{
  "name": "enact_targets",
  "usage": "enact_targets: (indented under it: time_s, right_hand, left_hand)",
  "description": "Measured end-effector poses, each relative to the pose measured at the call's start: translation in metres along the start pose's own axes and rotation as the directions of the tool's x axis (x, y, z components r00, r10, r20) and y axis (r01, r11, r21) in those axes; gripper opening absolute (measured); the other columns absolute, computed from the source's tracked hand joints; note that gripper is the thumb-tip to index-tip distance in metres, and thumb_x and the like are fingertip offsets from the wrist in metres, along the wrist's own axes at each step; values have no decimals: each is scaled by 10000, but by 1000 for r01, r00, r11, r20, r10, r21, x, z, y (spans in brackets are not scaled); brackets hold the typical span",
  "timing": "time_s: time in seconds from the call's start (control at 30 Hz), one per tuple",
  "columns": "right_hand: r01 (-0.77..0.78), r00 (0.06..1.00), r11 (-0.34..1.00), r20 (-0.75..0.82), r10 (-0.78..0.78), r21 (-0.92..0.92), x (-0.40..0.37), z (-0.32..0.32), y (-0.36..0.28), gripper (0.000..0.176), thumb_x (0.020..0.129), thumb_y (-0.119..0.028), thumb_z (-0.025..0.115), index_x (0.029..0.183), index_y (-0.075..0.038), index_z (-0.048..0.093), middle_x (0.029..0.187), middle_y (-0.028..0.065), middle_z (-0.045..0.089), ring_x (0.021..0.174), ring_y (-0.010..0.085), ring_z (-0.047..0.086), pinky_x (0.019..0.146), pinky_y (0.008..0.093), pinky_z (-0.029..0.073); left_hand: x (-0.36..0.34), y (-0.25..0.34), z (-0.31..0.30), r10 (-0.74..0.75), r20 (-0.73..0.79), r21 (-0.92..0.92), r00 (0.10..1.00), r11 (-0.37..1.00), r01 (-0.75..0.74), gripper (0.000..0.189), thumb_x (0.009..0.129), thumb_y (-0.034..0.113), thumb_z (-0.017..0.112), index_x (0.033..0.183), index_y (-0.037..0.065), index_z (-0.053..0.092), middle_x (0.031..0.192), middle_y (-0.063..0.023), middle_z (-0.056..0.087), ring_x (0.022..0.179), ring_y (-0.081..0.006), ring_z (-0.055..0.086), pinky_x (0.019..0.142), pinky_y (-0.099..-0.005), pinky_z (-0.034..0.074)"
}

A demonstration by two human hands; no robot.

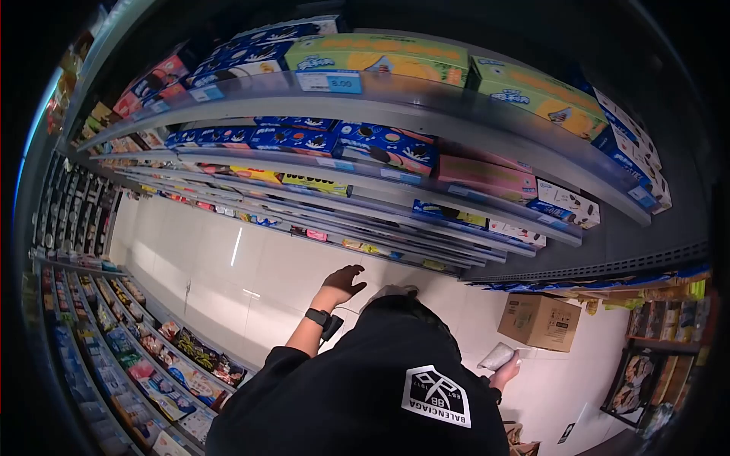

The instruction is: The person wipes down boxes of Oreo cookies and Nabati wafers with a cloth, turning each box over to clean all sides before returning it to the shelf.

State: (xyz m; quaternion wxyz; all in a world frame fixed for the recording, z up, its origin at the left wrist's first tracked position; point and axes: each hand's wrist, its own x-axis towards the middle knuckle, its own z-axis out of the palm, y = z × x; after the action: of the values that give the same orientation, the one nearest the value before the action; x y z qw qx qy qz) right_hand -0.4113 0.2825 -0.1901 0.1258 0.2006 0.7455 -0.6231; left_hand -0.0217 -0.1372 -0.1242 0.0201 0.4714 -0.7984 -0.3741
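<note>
My left hand (342, 286) reaches forward over the pale floor, below the shelf fronts. Its fingers are apart and nothing shows in them. A black watch (317, 316) sits on that wrist. Off to the right and lower, my right hand (505, 372) is closed around a silvery-grey packet (496, 355), which points up and to the left. Just beyond this packet, a brown cardboard box (540, 321) with dark print stands on the floor. My black shirt (342, 387) fills the bottom middle of the view.
Ahead, long shelves (426, 95) carry green biscuit boxes (380, 57), blue boxes (388, 144) and pink boxes (487, 175), with price tags along the edges. More stocked shelves (144, 357) line the left. A dark-framed display (631, 384) stands at the right.
</note>
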Motion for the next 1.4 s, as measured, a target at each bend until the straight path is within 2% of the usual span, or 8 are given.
enact_targets:
  time_s: [0.13,0.27,0.57,0.7,0.73,0.87,1.17,1.4]
  right_hand:
    - [122,981,986,166,-102,-112,-42,26,13,396,967,-344,659,1105,28,656,990,95,673,890,178,616,840,336,509]
    - [173,973,950,194,-124,-261,-53,-12,81,376,966,-327,661,1061,36,666,956,105,678,877,181,634,809,346,523]
    - [-352,927,838,-281,250,-417,-83,-131,247,630,898,-463,671,1148,116,646,1059,230,702,940,334,694,820,451,554]
    - [-352,928,854,-264,264,-384,-139,-115,249,751,871,-552,644,1185,130,635,1112,265,689,959,390,686,866,463,550]
    - [-424,894,841,-304,329,-336,-149,-108,242,591,859,-398,744,1137,115,649,1073,239,699,935,331,693,842,439,552]
    - [-415,905,841,-252,343,-347,-203,-96,215,570,857,-378,750,1130,112,649,1068,235,699,932,324,691,838,436,552]
    - [-46,998,953,-54,32,-299,-148,68,80,506,853,-315,765,1110,105,649,1054,222,701,923,301,688,828,426,550]
    - [99,995,958,20,-98,-271,-199,186,62,458,850,-266,778,1095,99,650,1043,211,701,917,284,685,821,419,549]
  left_hand:
    - [-34,-1,1,-168,179,-14,969,985,173,554,910,396,677,1360,88,577,1290,-156,669,1211,-326,623,1005,-412,508]
    - [-55,-37,28,-106,255,39,961,994,99,581,903,394,683,1361,52,575,1227,-190,692,1138,-367,651,968,-430,518]
    - [-89,-65,7,-62,247,66,967,997,47,498,913,364,673,1320,87,599,1233,-170,675,1163,-354,633,973,-456,518]
    - [-108,-74,-23,20,182,107,983,993,-40,475,911,339,675,1312,95,597,1238,-164,665,1147,-358,632,970,-457,517]
    - [-108,-77,-32,66,151,131,986,988,-86,468,907,327,677,1305,94,597,1248,-163,651,1153,-371,617,979,-465,511]
    - [-82,-86,-72,134,11,246,991,960,-132,508,886,305,700,1328,91,571,1320,-161,593,1214,-379,557,1007,-472,492]
    - [61,-66,-195,382,-442,269,812,920,-286,665,783,216,796,1358,37,512,1360,-195,519,1275,-407,485,1089,-482,405]
    - [148,-110,-220,515,-309,364,799,841,-401,629,733,251,824,1290,58,606,1271,-197,586,1278,-417,480,1077,-501,399]
